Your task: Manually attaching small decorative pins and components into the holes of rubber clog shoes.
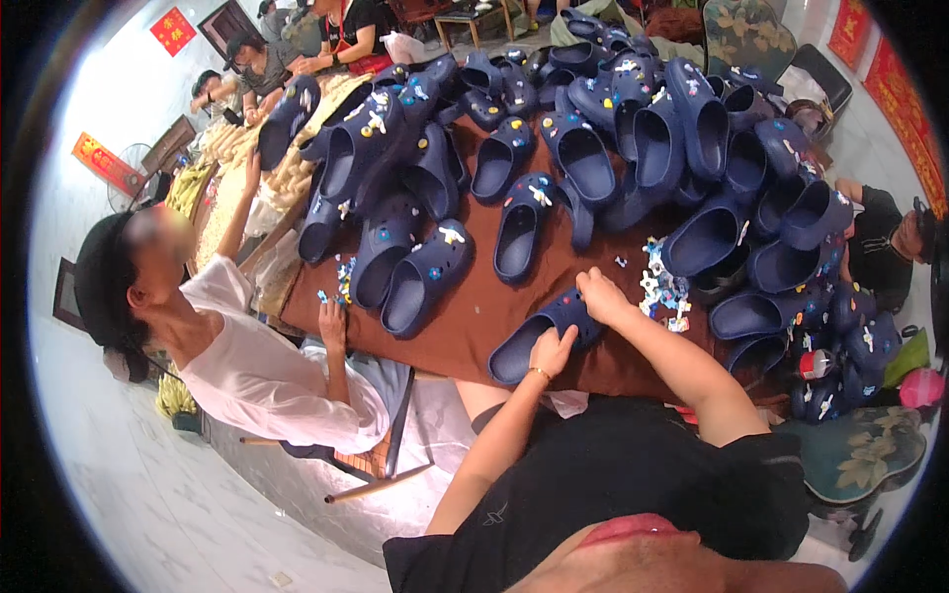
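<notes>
A dark blue clog (pixel 514 356) lies at the table's near edge, its toe pointing away to the right. My left hand (pixel 554 352) grips its side near the strap. My right hand (pixel 600 296) is closed at the toe, fingers pressed against the upper; whatever they pinch is too small to make out. Small colourful dots show on the upper between my hands. Right of my right hand is a pile of small white, blue and yellow shoe charms (pixel 664 287). One loose charm (pixel 621 262) lies just beyond that hand.
Many blue clogs (pixel 583 158) are heaped across the brown-covered table (pixel 445 346). At left a person in white (pixel 267 366) reaches over the table, one hand by a small charm pile (pixel 344 282). Another person (pixel 885 247) sits at right. A patterned chair seat (pixel 860 455) stands lower right.
</notes>
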Available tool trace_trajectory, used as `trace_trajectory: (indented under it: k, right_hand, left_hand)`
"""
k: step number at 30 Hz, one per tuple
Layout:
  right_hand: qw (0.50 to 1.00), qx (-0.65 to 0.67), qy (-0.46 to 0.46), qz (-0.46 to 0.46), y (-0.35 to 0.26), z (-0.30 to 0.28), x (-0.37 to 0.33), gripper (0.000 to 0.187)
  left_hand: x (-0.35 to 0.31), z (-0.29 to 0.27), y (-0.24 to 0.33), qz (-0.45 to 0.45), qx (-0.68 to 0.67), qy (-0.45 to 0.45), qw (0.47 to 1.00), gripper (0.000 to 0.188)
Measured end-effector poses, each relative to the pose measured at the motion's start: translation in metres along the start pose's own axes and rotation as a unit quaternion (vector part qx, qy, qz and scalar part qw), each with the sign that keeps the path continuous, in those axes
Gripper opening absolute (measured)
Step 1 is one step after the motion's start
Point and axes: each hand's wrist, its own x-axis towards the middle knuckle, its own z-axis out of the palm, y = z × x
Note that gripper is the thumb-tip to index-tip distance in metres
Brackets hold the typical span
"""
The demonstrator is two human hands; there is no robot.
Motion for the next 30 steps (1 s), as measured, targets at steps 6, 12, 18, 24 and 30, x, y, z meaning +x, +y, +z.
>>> trace_trajectory:
  k: [6, 12, 18, 24, 30]
  right_hand:
    - [0.994, 0.041, -0.100, -0.012, 0.008, -0.014, 0.004, 0.019]
    - [0.979, -0.034, -0.197, -0.034, 0.003, -0.031, 0.017, 0.021]
    - [0.985, -0.066, -0.160, -0.021, 0.003, -0.025, 0.003, 0.020]
    - [0.975, 0.186, 0.088, 0.081, 0.043, 0.003, -0.030, 0.017]
    - [0.882, 0.414, 0.012, 0.227, 0.064, 0.003, -0.033, 0.014]
  left_hand:
    - [-0.002, 0.000, -0.003, -0.015, -0.001, -0.006, 1.000, 0.063]
    - [-0.008, -0.002, 0.003, -0.023, -0.004, -0.017, 1.000, 0.063]
    - [-0.006, 0.003, 0.000, -0.035, -0.004, -0.021, 0.999, 0.063]
    - [0.004, 0.007, -0.009, 0.060, -0.075, 0.022, 0.995, 0.053]
    - [0.005, 0.000, -0.007, 0.006, -0.035, -0.002, 0.999, 0.057]
